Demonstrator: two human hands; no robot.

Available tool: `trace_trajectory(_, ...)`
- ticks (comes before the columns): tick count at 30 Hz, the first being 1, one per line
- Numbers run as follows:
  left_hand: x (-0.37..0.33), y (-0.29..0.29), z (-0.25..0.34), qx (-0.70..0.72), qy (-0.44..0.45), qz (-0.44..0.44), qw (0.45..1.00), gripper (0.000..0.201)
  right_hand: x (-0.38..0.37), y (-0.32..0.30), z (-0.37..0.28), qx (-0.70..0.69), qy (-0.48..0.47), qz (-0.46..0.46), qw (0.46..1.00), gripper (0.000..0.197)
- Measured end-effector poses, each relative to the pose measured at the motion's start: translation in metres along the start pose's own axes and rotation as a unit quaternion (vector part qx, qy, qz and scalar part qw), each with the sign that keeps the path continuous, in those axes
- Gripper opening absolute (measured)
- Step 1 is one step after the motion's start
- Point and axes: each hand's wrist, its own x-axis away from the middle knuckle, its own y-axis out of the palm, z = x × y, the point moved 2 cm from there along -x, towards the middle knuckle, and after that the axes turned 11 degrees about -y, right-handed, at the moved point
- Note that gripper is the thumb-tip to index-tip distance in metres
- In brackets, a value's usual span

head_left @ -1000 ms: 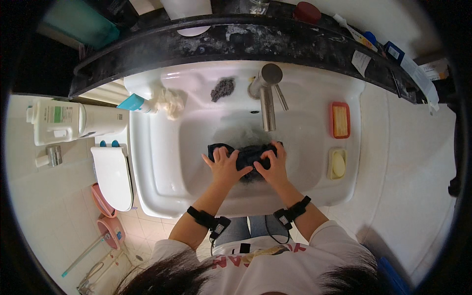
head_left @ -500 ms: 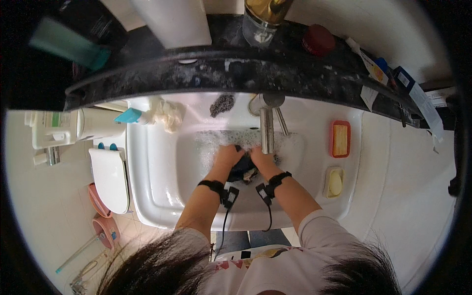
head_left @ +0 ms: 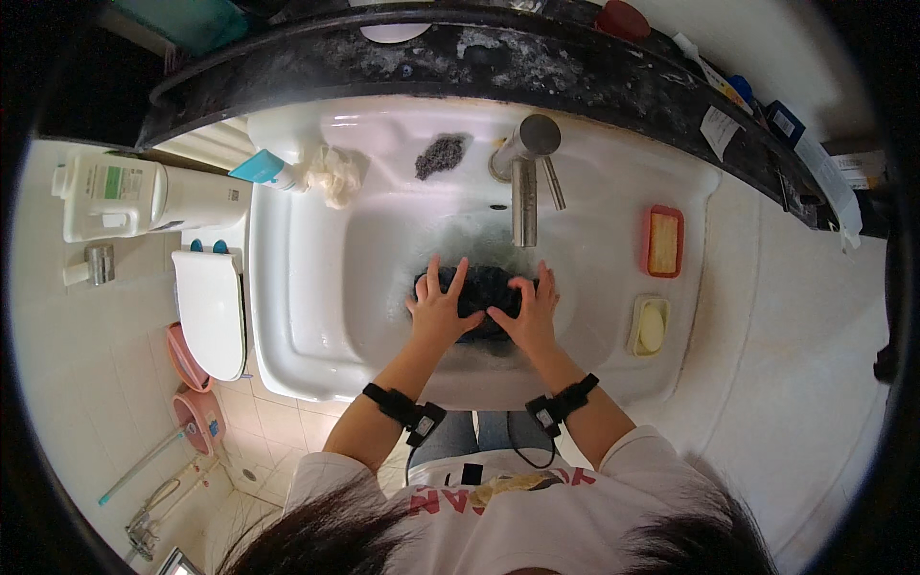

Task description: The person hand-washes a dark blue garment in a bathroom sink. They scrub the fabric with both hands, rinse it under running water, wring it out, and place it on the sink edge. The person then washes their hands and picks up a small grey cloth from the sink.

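Observation:
A dark, wet bundle of cloth point(head_left: 487, 286) lies in the water in the white sink basin point(head_left: 369, 278), below the tap. My left hand point(head_left: 441, 309) rests on the left part of the cloth with its fingers spread. On the right part lies my right hand point(head_left: 532, 314), fingers apart and partly bent, its thumb pointing in toward the left thumb. Neither hand is closed round the cloth. Cloudy grey water with some foam surrounds the bundle. Both forearms wear a black strap with a small device.
A metal tap point(head_left: 524, 201) juts over the basin. Along the right rim sit a brush in a red dish point(head_left: 663, 242) and a yellow soap dish point(head_left: 651, 326). A dark mesh scrubber point(head_left: 441, 156), pale crumpled pouf point(head_left: 334, 177) and blue-capped tube point(head_left: 268, 171) lie behind. A black shelf point(head_left: 575, 77) overhangs.
Both hands have opened from gripping the cloth together and now spread over it. The cloth lies in a wider bundle. White suds have thinned and the water looks greyer. The view has shifted.

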Motion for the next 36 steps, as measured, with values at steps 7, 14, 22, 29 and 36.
trace_trajectory(7,-0.054,0.032,0.002,-0.029,0.015,-0.037,0.999,0.080,-0.038,0.054,0.026,0.064,0.040,-0.125,0.989,0.070)
trace_trajectory(14,-0.123,0.030,0.014,-0.036,-0.041,-0.232,0.971,0.050,-0.080,0.085,0.055,0.031,0.152,-0.188,0.970,0.033)
trace_trajectory(22,-0.074,-0.007,0.004,0.146,0.022,0.000,0.989,0.045,-0.056,0.015,0.032,-0.239,-0.003,0.102,0.966,0.041)
trace_trajectory(29,0.001,0.001,-0.006,-0.034,0.092,-0.057,0.994,0.051,-0.007,0.006,0.009,0.000,-0.010,-0.024,1.000,0.048)
trace_trajectory(36,-0.060,0.035,0.016,-0.120,0.026,-0.145,0.982,0.057,-0.057,0.060,0.041,0.064,0.075,-0.237,0.967,0.048)
